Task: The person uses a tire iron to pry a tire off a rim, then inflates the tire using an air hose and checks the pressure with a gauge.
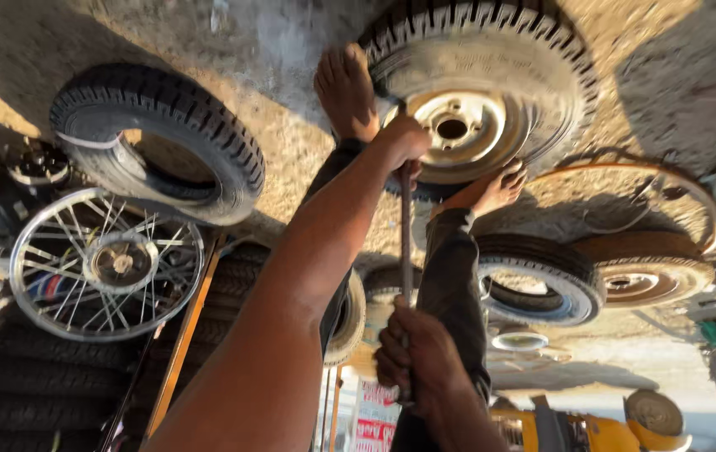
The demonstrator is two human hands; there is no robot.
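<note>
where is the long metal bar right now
In the head view the metal bar runs down the middle of the picture, gripped by the left hand at one end and the right hand at the other, beside the tyre with the cream rim.

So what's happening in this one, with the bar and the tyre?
A person grips a long metal bar with both bare hands: the left hand at its far end, the right hand nearer the camera. The bar's far end meets a tyre on a cream steel rim lying on the dirt ground. Both bare feet stand at that tyre's edge. Another tyre and a spoked wheel lie alongside.
</note>
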